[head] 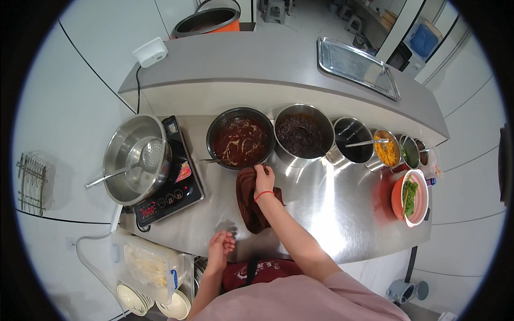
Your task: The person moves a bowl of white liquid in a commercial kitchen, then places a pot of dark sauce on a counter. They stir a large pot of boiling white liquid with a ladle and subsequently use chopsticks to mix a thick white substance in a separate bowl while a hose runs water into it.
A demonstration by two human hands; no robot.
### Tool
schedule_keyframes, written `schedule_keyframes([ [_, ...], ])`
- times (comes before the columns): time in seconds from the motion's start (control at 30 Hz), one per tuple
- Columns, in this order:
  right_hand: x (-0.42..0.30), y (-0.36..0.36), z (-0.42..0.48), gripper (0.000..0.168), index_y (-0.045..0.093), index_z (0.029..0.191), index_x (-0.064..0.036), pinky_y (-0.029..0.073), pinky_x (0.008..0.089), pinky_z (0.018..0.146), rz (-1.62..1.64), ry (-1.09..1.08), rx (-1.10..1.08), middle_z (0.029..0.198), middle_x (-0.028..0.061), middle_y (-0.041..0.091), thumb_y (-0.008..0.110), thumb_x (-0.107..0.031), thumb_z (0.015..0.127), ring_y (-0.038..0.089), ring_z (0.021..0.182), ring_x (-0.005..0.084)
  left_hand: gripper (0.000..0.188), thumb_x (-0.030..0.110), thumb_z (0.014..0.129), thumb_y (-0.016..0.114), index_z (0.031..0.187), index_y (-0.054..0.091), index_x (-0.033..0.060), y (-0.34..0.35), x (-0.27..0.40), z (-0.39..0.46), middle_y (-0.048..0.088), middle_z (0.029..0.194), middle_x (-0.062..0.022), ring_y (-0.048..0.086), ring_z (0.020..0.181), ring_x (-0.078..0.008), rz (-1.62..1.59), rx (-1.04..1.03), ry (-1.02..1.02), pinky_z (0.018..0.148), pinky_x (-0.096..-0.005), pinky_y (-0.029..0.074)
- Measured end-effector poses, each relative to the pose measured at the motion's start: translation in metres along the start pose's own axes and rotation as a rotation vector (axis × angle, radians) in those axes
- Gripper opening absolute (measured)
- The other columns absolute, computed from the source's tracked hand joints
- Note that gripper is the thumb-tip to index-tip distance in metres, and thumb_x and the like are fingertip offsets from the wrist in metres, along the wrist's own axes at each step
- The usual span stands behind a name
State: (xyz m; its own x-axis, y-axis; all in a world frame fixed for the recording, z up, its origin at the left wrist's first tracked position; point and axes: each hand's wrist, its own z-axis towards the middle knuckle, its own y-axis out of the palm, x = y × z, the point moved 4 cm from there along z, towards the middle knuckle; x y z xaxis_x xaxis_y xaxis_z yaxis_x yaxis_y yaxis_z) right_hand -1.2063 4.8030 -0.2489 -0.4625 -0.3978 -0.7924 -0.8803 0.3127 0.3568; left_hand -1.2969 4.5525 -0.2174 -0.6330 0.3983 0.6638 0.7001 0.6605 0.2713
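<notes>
My right hand (264, 180), with a red cord at the wrist, grips a dark brown cloth (249, 200) at the front rim of a black bowl of red-brown sauce (241, 138). The cloth hangs down onto the steel counter. My left hand (221, 244) holds nothing, its fingers loosely curled above the counter's front edge. A utensil handle (209, 161) sticks out of the bowl on the left. Right of the bowl is a steel pot of dark, chunky sauce (301, 134). Left of it, a steel pot with a perforated ladle (152, 155) stands on an induction cooker (176, 192).
Farther right are a pot of dark liquid (353, 140), a container of orange food (386, 150), smaller containers and a colander with leafy greens (409, 196). A metal tray (357, 66) lies on the raised ledge. Stacked bowls (134, 299) and a plastic bin (146, 265) are at lower left.
</notes>
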Motion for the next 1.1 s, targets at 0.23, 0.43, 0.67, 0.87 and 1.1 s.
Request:
schedule_keyframes([
  [0.23,-0.015,0.008,0.037,0.025,0.058,0.094,0.002,0.044,0.028,0.078,-0.201,-0.196,0.006,0.088,0.0062,0.062,0.064,-0.018,0.08,0.057,0.083,0.0162,0.023,0.026,0.096,0.05,0.09,0.058,0.006,0.003,-0.004,-0.005,0.06,0.068,-0.0032,0.055,0.054,-0.0086,0.007,-0.01,0.009,0.049,-0.0192,0.044],
  [0.43,0.001,-0.022,0.041,0.023,0.059,0.099,0.0,0.046,0.0315,0.077,0.085,0.123,-0.201,0.097,0.0076,0.061,0.062,-0.014,0.082,0.057,0.089,0.0177,0.022,0.026,0.096,0.05,0.09,0.058,0.0061,0.014,-0.013,-0.013,0.06,0.069,-0.0025,0.055,0.055,-0.0081,0.052,-0.022,0.007,0.048,-0.019,0.043],
  [0.67,-0.004,-0.07,-0.128,0.016,0.057,0.093,-0.01,0.051,0.0337,0.077,0.044,0.535,-0.519,0.094,0.0041,0.062,0.065,-0.021,0.085,0.06,0.09,0.0178,0.036,0.036,0.096,0.048,0.121,0.046,0.0096,0.041,-0.034,-0.038,0.062,0.101,-0.0085,0.062,0.078,-0.0181,-0.151,-0.111,-0.199,0.064,-0.03,0.05],
  [0.87,-0.049,-0.072,-0.261,0.029,0.058,0.112,-0.005,0.049,0.0276,0.072,0.044,0.863,-1.014,0.102,0.0039,0.064,0.056,-0.026,0.092,0.062,0.088,0.0145,0.051,0.043,0.094,0.045,0.135,0.036,0.0129,0.017,-0.072,-0.053,0.051,0.129,-0.0094,0.056,0.111,-0.0249,-0.27,-0.194,0.16,0.088,-0.0377,0.049],
  [1.1,-0.024,-0.11,-0.282,0.041,0.056,0.116,-0.003,0.048,0.0281,0.084,-0.038,1.037,-0.909,0.111,0.0051,0.062,0.058,-0.036,0.091,0.059,0.099,0.0139,0.048,0.038,0.094,0.047,0.132,0.043,0.0108,-0.012,-0.11,-0.17,0.051,0.131,-0.0081,0.053,0.116,-0.0242,-0.561,0.083,0.213,0.095,-0.0385,0.047],
])
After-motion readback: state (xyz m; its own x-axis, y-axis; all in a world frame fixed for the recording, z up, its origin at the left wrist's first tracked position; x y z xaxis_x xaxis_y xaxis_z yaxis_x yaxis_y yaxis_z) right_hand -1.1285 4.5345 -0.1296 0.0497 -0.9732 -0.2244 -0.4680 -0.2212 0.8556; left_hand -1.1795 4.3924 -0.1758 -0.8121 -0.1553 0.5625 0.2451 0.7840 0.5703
